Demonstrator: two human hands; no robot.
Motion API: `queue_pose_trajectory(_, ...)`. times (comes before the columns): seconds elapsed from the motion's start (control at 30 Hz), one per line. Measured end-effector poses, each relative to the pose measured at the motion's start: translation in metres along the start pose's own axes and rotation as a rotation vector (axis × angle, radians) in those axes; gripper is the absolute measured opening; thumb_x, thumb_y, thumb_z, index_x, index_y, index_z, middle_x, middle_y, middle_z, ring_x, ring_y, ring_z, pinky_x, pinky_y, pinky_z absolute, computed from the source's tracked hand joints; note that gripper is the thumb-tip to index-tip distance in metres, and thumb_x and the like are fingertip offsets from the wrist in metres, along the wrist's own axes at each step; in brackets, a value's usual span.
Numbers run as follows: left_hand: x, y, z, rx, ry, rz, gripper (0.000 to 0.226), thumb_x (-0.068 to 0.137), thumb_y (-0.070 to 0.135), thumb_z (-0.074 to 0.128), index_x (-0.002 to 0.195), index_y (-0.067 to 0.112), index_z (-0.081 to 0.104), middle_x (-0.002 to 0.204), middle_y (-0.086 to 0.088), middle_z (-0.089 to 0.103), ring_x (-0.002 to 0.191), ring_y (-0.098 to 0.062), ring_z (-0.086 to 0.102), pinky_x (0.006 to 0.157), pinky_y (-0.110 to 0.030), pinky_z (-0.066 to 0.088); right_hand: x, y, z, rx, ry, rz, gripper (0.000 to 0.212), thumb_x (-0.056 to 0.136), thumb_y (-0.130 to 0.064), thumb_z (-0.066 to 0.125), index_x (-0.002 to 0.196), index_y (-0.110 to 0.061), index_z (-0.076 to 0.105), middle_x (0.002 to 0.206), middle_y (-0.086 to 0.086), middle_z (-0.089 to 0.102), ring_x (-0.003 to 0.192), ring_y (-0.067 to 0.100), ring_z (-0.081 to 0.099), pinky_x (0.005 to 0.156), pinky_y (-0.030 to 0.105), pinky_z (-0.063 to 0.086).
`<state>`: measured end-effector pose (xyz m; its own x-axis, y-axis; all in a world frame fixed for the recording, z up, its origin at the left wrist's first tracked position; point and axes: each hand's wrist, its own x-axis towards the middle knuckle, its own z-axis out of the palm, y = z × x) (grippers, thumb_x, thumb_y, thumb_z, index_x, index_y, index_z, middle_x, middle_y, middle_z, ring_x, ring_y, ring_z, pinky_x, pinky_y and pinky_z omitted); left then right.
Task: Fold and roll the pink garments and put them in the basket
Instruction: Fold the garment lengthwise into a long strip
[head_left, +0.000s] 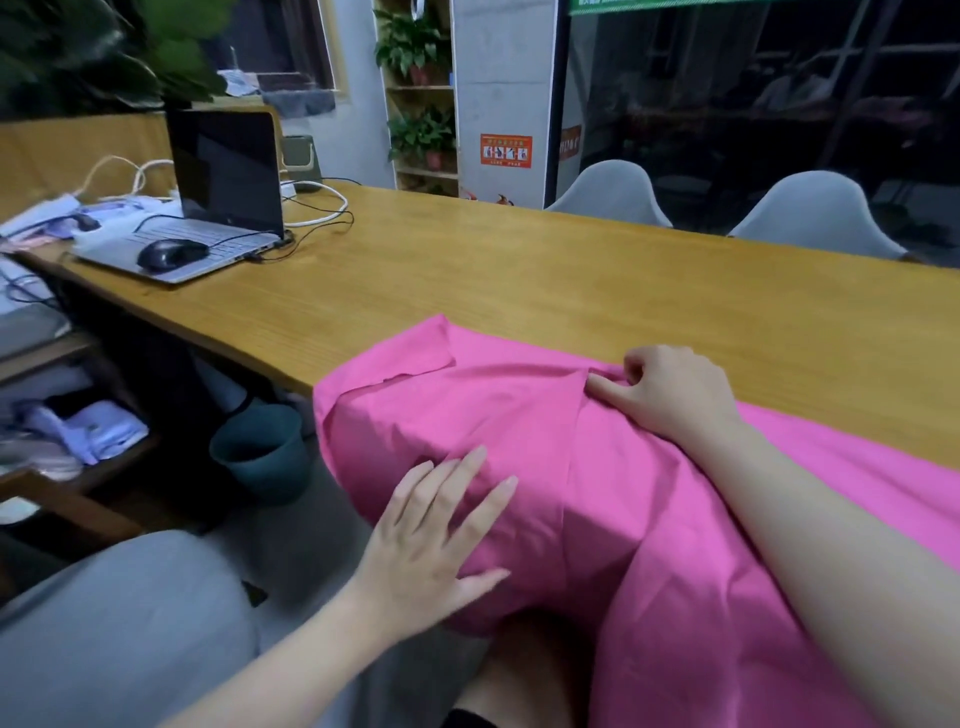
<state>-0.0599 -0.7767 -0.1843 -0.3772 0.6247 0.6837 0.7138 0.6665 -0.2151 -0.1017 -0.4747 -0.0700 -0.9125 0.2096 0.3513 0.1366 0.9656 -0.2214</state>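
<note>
A large pink garment (519, 415) lies spread over the near edge of the wooden table (519, 270) and hangs down toward my lap. My left hand (431, 535) rests flat on the hanging part, fingers spread, palm down. My right hand (670, 389) sits on the garment on the tabletop, fingers curled and pinching a fold of the cloth near its upper edge. A corner of the garment is flipped over at the upper left. No basket shows in the view.
An open laptop (218, 208) with a mouse (171, 254) and cables stands at the table's far left. Two white chairs (815, 213) are behind the table. A dark green bucket (260, 447) stands on the floor under the table edge. A low shelf with clothes (78, 431) is at left.
</note>
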Motion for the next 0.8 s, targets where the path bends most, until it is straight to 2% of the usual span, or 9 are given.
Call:
queue_pose_trajectory(0.17, -0.002, -0.007, 0.015, 0.053, 0.220, 0.038, 0.059, 0.090, 0.036, 0.075, 0.141, 0.017, 0.052, 0.147, -0.013, 0.053, 0.129, -0.027, 0.054, 0.108, -0.046, 0.045, 0.001, -0.001, 0.001, -0.015, -0.033, 0.002, 0.064, 0.079, -0.079, 0.054, 0.062, -0.017, 0.049, 0.066, -0.001, 0.057, 0.070, 0.030, 0.054, 0.058, 0.034, 0.035)
queue_pose_trajectory(0.27, 0.013, -0.017, 0.002, -0.098, 0.325, 0.043, 0.016, 0.096, 0.019, 0.068, 0.110, 0.012, 0.066, 0.124, -0.013, 0.070, 0.108, -0.027, 0.063, 0.095, -0.042, 0.048, 0.006, -0.004, 0.000, -0.066, -0.085, 0.010, 0.068, 0.079, -0.085, 0.049, 0.064, -0.019, 0.053, 0.069, -0.001, 0.056, 0.071, 0.029, 0.053, 0.061, 0.034, 0.038)
queue_pose_trajectory(0.3, 0.020, -0.021, -0.004, -0.163, 0.344, 0.009, 0.008, 0.099, 0.015, 0.063, 0.099, 0.009, 0.067, 0.113, -0.013, 0.073, 0.101, -0.028, 0.063, 0.091, -0.041, 0.048, 0.006, -0.004, 0.000, -0.082, -0.092, 0.013, 0.068, 0.079, -0.086, 0.047, 0.064, -0.019, 0.054, 0.069, -0.001, 0.056, 0.071, 0.029, 0.052, 0.061, 0.034, 0.039)
queue_pose_trajectory(0.37, 0.032, -0.033, -0.017, -0.300, 0.351, -0.167, 0.020, 0.102, 0.012, 0.053, 0.090, 0.004, 0.066, 0.097, -0.011, 0.069, 0.091, -0.027, 0.061, 0.085, -0.042, 0.048, 0.005, -0.005, 0.000, -0.085, -0.073, 0.011, 0.066, 0.080, -0.083, 0.048, 0.065, -0.019, 0.054, 0.068, -0.001, 0.056, 0.070, 0.029, 0.053, 0.060, 0.034, 0.038)
queue_pose_trajectory(0.43, 0.047, -0.053, -0.029, -0.409, 0.268, -0.387, 0.022, 0.103, 0.017, 0.047, 0.093, 0.005, 0.063, 0.093, -0.005, 0.065, 0.087, -0.024, 0.059, 0.082, -0.045, 0.049, 0.004, -0.004, 0.001, -0.011, -0.026, -0.023, 0.056, 0.082, -0.073, 0.057, 0.067, -0.019, 0.052, 0.069, -0.002, 0.058, 0.070, 0.029, 0.054, 0.058, 0.035, 0.037)
queue_pose_trajectory(0.5, 0.060, -0.078, -0.033, -0.485, 0.078, -0.462, 0.021, 0.106, 0.023, 0.046, 0.100, 0.011, 0.062, 0.096, 0.001, 0.065, 0.090, -0.020, 0.061, 0.082, -0.046, 0.051, 0.004, -0.002, 0.003, 0.097, 0.014, -0.138, 0.038, 0.085, -0.055, 0.068, 0.073, -0.022, 0.054, 0.072, -0.004, 0.059, 0.072, 0.026, 0.055, 0.060, 0.036, 0.037)
queue_pose_trajectory(0.6, 0.074, -0.110, -0.031, -0.477, -0.152, -0.363, 0.024, 0.106, 0.026, 0.050, 0.120, 0.017, 0.066, 0.117, 0.004, 0.069, 0.112, -0.014, 0.060, 0.100, -0.035, 0.047, 0.005, -0.004, 0.003, 0.176, -0.021, -0.314, 0.013, 0.087, -0.033, 0.071, 0.086, -0.024, 0.061, 0.078, -0.008, 0.057, 0.079, 0.020, 0.054, 0.066, 0.038, 0.043)
queue_pose_trajectory(0.67, 0.075, -0.130, -0.024, -0.403, -0.265, -0.301, 0.032, 0.107, 0.032, 0.048, 0.134, 0.021, 0.063, 0.132, 0.007, 0.065, 0.125, -0.011, 0.054, 0.108, -0.029, 0.040, 0.007, -0.004, 0.004, 0.198, -0.041, -0.343, 0.008, 0.088, -0.027, 0.071, 0.087, -0.024, 0.063, 0.079, -0.009, 0.055, 0.079, 0.017, 0.051, 0.069, 0.039, 0.045)
queue_pose_trajectory(0.8, 0.071, -0.181, -0.011, -0.399, -0.407, -0.353, 0.040, 0.106, 0.037, 0.049, 0.143, 0.025, 0.057, 0.145, 0.009, 0.056, 0.134, -0.010, 0.046, 0.113, -0.035, 0.037, 0.011, 0.000, 0.007, 0.214, -0.055, -0.349, 0.009, 0.089, -0.026, 0.071, 0.086, -0.025, 0.062, 0.077, -0.009, 0.053, 0.077, 0.017, 0.050, 0.070, 0.041, 0.045)
